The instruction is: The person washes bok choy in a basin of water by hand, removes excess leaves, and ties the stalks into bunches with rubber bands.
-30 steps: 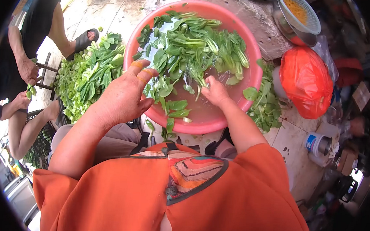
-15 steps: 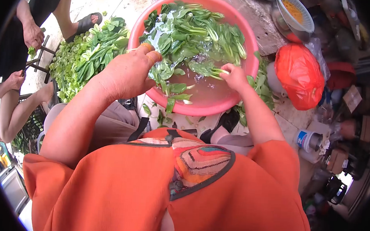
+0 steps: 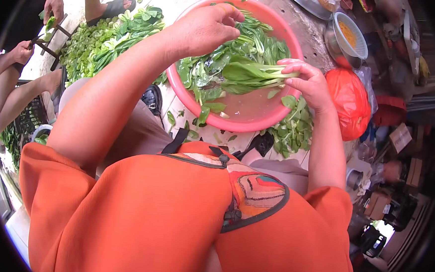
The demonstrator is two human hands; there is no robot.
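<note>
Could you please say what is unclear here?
Head view: contents of red plastic bag, hidden by its film.
Head view: floor of pink round plastic basin, hidden by leafy greens and cloudy water.
Head view: palm of left hand, turned away.
Head view: head of co-worker, cut off by edge.

Basin (image 3: 294, 37) pink; greens (image 3: 245, 76) mid-green, stalks pale; top (image 3: 153, 217) plain orange; plastic bag (image 3: 348, 105) red.

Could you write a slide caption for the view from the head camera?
The right hand holds leafy greens over a pink basin of water, the left hand above more greens.
</note>
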